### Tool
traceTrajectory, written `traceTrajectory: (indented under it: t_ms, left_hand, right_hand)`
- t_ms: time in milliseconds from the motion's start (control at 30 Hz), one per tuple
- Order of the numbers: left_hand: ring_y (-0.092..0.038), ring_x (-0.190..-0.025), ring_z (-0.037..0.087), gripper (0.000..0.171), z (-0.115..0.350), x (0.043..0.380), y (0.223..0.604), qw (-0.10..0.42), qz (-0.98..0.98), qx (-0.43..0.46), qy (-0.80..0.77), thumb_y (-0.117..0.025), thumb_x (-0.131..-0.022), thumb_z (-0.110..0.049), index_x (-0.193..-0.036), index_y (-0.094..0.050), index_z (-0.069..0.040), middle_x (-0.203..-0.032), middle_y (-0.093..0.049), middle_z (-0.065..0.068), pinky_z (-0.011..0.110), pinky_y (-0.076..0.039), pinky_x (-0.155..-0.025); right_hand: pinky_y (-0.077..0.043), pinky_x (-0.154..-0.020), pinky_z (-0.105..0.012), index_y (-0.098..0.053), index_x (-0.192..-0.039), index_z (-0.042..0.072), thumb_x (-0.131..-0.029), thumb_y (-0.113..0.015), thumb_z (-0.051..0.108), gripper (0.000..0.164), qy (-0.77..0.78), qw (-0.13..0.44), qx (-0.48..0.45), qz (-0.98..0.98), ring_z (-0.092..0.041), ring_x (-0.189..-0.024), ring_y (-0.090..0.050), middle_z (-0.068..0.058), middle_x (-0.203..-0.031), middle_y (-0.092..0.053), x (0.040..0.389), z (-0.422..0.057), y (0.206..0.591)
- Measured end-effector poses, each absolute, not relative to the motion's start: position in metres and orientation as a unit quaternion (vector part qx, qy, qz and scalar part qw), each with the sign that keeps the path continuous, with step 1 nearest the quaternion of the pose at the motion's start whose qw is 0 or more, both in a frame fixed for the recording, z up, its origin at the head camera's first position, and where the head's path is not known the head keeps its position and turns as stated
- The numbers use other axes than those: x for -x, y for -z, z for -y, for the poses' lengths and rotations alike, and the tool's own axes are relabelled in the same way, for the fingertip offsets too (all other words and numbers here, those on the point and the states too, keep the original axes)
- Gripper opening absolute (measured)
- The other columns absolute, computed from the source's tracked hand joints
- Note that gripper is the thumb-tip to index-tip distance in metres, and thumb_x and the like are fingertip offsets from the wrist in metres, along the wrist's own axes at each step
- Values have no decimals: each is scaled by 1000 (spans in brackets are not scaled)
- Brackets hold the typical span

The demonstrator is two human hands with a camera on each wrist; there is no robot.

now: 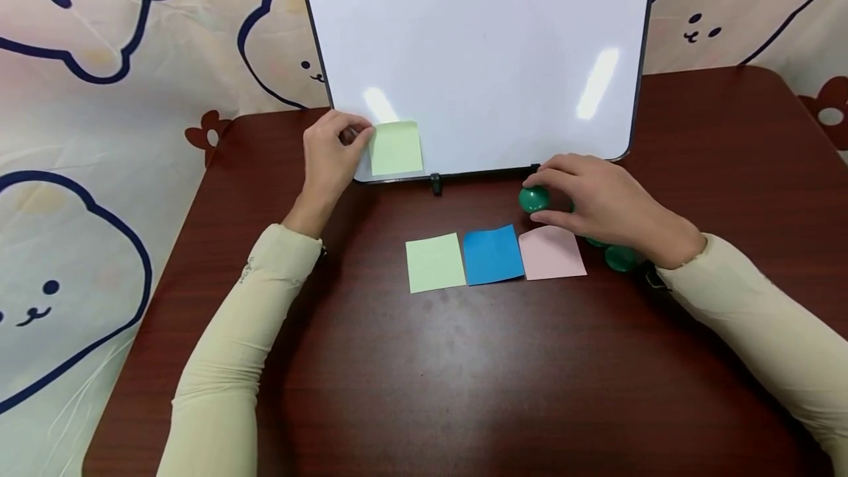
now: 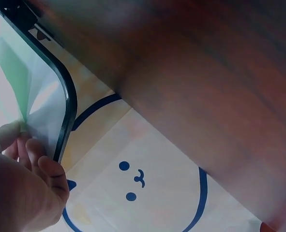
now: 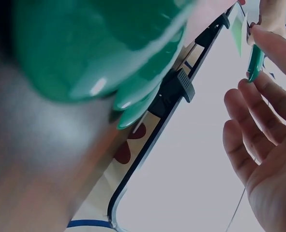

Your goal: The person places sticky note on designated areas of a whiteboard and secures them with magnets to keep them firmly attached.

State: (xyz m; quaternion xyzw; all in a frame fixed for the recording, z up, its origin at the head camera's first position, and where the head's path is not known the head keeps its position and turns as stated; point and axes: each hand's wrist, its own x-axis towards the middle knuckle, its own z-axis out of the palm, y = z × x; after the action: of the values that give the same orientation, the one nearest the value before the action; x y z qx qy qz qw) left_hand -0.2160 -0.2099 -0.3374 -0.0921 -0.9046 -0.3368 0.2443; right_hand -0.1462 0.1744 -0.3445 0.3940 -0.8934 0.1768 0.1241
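My left hand (image 1: pixel 329 157) pinches the upper left corner of a pale green sticky note (image 1: pixel 397 149), which lies over the lower left part of a whiteboard (image 1: pixel 480 43). In the left wrist view, the note (image 2: pixel 14 67) stands partly away from the board, its corner between thumb and fingertips. Near the board's lower right edge, my right hand (image 1: pixel 599 197) holds a round green magnet (image 1: pixel 534 199) between thumb and fingers. From the right wrist, that magnet (image 3: pixel 254 63) appears edge-on at the fingertips, with the other fingers loosely bent.
On the dark wooden table (image 1: pixel 424 389) lie a second pale green note (image 1: pixel 435 263), a blue note (image 1: pixel 493 256) and a pink note (image 1: pixel 553 255) in a row. More green magnets (image 1: pixel 621 258) sit under the right wrist. Black clips (image 1: pixel 435 184) support the board's bottom edge.
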Motion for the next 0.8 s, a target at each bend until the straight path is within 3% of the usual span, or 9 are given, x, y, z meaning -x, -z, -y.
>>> traceTrajectory:
  t_ms: [233, 800]
  left_hand:
    - [-56, -80, 21, 14, 209, 218, 338, 244, 904, 96, 338, -74, -90, -15, -97, -77, -3, -94, -70, 13, 22, -41, -71]
    - [-55, -77, 22, 14, 212, 219, 340, 251, 902, 104, 336, -73, -91, -15, -97, -76, -3, -92, -71, 13, 23, -39, -70]
  right_hand:
    - [-53, -78, -37, -70, -117, 12, -79, -84, 30, 44, -169, 121, -414, 886, -19, -92, -61, -3, -108, -67, 152, -172, 346]
    - [-53, -76, -36, -68, -118, 13, -81, -84, 30, 43, -203, 111, -402, 886, -19, -92, -62, -1, -109, -64, 162, -160, 318]
